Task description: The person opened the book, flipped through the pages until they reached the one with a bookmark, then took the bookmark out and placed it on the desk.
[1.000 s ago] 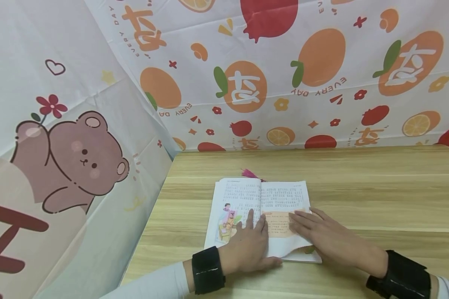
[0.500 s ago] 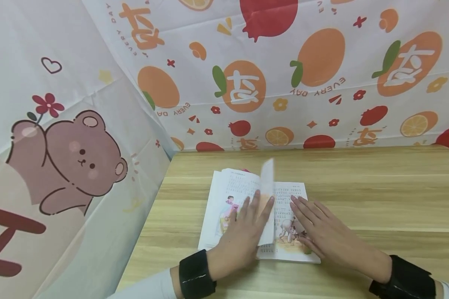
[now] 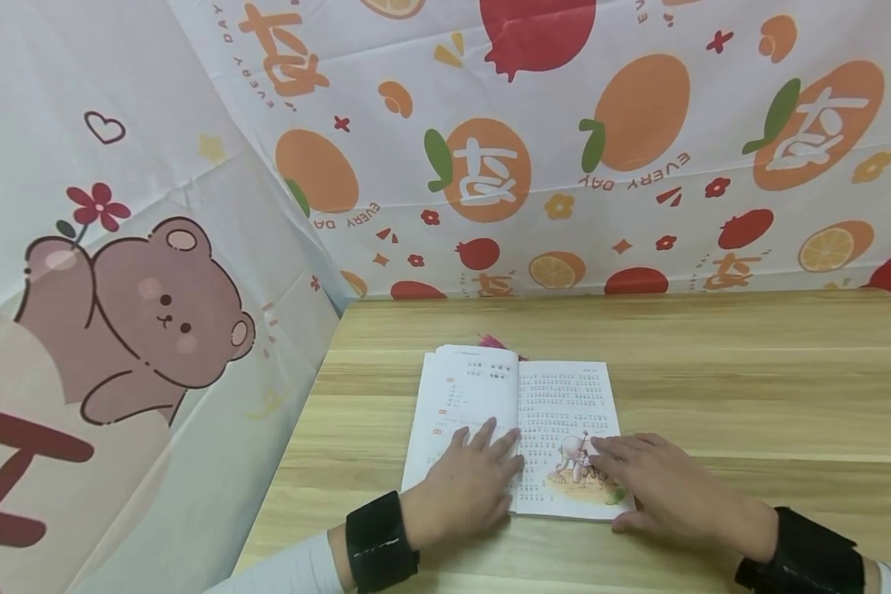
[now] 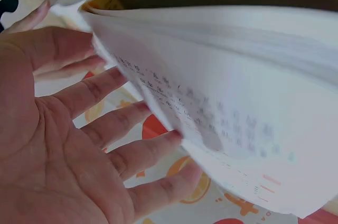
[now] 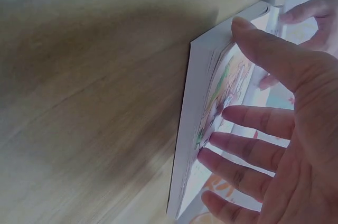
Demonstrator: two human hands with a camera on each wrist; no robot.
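An opened book lies on the wooden table, its left page showing lines of print and its right page a drawing of an elephant with figures. My left hand rests on the lower left page beside the spine, fingers spread. In the left wrist view, the fingertips of that left hand lie along the curved page. My right hand touches the lower right page with extended fingers, overlapping part of the drawing. The right wrist view has the right hand's thumb at the book's lower edge.
A pink tassel sticks out past the book's top edge. The wooden table reaches back to a fruit-patterned cloth. On the left hangs a cloth with a printed bear. Black bands circle both wrists.
A page has turned from right to left under my left hand, baring the elephant drawing. The left hand then settled lower on the left page; the right hand slid down toward the lower right corner.
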